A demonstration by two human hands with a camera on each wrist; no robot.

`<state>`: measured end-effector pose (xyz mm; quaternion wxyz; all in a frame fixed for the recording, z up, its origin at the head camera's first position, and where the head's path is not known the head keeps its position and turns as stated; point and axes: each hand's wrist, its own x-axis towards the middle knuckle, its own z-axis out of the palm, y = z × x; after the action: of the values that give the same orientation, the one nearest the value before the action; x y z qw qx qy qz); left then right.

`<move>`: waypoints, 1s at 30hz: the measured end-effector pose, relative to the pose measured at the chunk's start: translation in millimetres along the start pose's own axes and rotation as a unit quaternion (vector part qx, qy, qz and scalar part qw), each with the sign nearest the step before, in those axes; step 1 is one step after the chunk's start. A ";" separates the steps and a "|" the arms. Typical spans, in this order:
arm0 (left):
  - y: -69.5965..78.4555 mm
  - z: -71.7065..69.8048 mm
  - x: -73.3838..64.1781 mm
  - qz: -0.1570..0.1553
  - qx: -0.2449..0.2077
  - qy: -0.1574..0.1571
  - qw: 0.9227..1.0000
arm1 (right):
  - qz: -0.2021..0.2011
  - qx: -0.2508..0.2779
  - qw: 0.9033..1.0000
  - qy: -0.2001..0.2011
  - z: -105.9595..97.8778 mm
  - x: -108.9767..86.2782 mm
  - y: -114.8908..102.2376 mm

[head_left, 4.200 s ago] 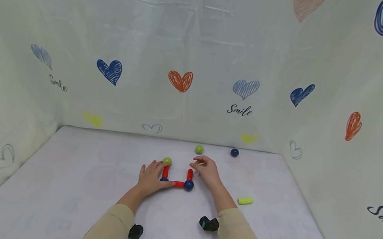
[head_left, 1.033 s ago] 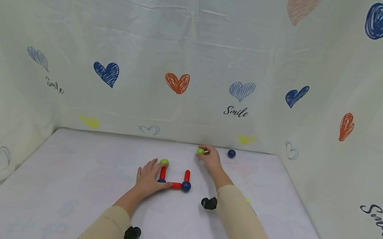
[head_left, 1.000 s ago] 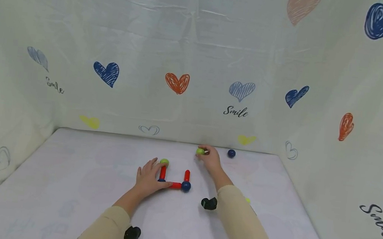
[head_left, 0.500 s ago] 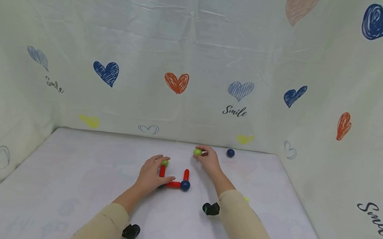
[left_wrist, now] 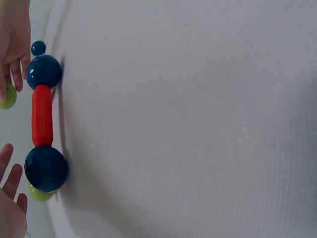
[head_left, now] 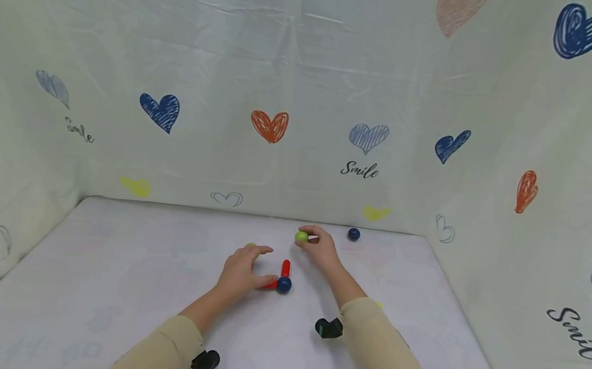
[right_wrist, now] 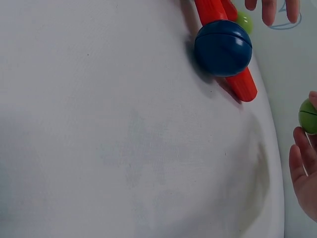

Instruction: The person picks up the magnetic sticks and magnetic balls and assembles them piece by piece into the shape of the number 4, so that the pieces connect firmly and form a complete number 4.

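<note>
Presently, right hand (head_left: 322, 252) grip pinching green ball (head_left: 301, 237) beyond ball-and-rod frame (head_left: 284, 285); left hand (head_left: 239, 269) grip loose, beside frame.

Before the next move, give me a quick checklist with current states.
1. Green ball in the right hand: ok, pinched.
2. Crossbar rod meeting a blue ball at each end: ok, no gap visible from the left wrist.
3. Far end of the right-side red rod uncapped: ok, no ball on it.
4. Left hand steadying the frame: cannot tell, it overlaps the frame but contact is unclear.
5. Loose blue ball apart from the right hand: ok.
6. Yellow piece in full view: not ok, only a sliver shows past the right sleeve.
</note>
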<state>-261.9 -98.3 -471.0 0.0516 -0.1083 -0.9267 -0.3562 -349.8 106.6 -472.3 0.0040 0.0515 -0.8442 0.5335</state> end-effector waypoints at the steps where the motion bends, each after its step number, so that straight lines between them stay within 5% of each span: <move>1: 0.4 0.9 0.1 0.001 0.004 -0.003 1.000 | 0.002 0.004 1.000 -0.001 0.5 -1.2 -0.5; 19: 5.9 12.7 2.4 0.052 0.022 -0.020 0.998 | 0.021 0.044 0.998 -0.037 9.7 -14.7 7.4; 30: 3.5 22.9 6.1 0.047 0.044 -0.040 0.997 | 0.020 0.043 0.998 -0.049 11.4 -21.4 9.9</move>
<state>-267.5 -79.4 -484.7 0.0356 -0.1639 -0.9366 -0.3078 -328.9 102.2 -487.4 -0.0501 0.0602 -0.8208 0.5658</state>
